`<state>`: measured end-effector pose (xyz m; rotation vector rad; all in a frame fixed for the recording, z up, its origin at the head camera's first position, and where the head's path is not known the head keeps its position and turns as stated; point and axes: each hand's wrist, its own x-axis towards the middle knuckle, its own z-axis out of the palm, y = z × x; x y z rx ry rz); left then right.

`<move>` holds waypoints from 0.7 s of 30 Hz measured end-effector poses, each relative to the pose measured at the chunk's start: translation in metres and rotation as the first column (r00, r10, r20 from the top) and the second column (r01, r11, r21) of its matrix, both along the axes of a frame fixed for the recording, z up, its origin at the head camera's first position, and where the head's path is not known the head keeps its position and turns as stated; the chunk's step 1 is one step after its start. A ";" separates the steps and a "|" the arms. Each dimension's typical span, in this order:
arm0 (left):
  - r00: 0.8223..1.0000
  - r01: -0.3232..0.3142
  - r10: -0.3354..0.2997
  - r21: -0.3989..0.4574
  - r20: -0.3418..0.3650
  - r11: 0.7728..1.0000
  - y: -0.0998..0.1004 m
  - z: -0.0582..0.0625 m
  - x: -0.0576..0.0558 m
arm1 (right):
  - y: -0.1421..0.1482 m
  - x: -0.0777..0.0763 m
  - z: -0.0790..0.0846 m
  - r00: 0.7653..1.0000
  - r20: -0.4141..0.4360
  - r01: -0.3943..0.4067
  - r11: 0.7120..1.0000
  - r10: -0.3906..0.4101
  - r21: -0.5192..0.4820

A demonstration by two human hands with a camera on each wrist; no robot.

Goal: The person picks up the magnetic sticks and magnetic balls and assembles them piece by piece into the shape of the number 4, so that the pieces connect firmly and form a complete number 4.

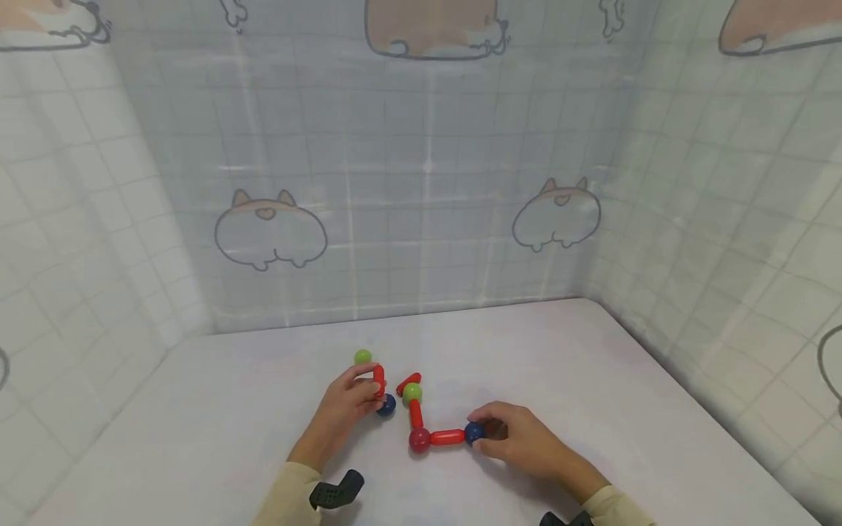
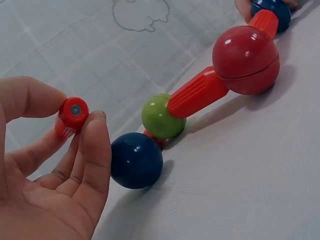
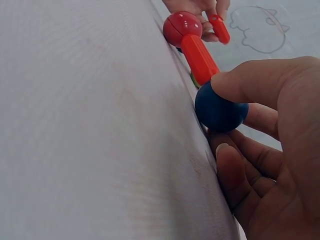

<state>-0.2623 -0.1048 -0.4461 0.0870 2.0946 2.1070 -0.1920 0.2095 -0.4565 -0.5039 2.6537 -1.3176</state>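
Between thumb and fingers my left hand (image 1: 351,398) pinches a red magnetic rod (image 2: 73,116), its round metal-tipped end facing the left wrist camera. A loose dark blue ball (image 2: 136,160) sits right beside those fingers. My right hand (image 1: 522,438) grips another dark blue ball (image 3: 220,107) at the end of a joined chain. From that ball a red rod (image 1: 448,437) runs to a dark red ball (image 1: 419,440). A second red rod (image 2: 198,92) links the dark red ball to a green ball (image 1: 412,393).
Another red rod (image 1: 409,383) lies just behind the green ball. Farther back on the white table (image 1: 513,343) is a separate green ball (image 1: 362,356). Hanging sheets with dog drawings (image 1: 271,230) enclose the back and both sides.
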 end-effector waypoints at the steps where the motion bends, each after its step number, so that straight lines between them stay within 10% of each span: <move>1: 1.000 -0.004 0.004 0.003 -0.001 1.000 0.000 0.000 0.000 | 0.000 0.000 0.001 1.000 0.001 0.003 1.000 -0.003 0.007; 21: 0.999 -0.050 0.050 -0.002 -0.007 0.999 0.003 0.008 -0.001 | -0.004 0.000 0.004 1.000 0.005 0.004 1.000 -0.004 0.005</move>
